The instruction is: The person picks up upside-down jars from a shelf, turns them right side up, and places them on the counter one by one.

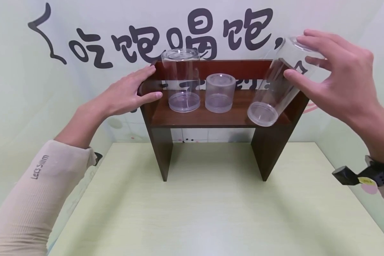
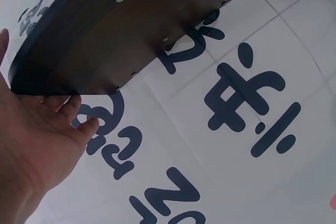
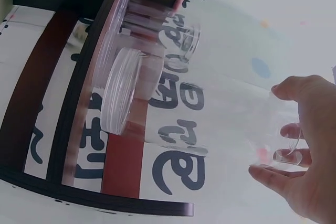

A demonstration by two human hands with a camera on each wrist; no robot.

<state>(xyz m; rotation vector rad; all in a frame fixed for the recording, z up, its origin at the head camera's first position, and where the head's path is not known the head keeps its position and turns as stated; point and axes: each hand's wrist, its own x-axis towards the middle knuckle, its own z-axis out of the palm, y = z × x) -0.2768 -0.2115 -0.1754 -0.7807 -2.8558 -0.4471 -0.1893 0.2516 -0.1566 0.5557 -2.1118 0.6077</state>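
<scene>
A dark wooden shelf stands on a pale green table. My right hand grips the top end of a tall clear jar that tilts over the shelf's right end. Its lower end is at the board's front edge; I cannot tell whether it touches. My left hand rests flat with straight fingers against the shelf's left side panel. The left wrist view shows this left hand under the panel. In the right wrist view the right hand holds the clear jar.
A second tall clear jar stands upright at the shelf's left, and a short clear jar stands in the middle. A wall with large dark characters is right behind the shelf. Side walls close in on both sides of the table.
</scene>
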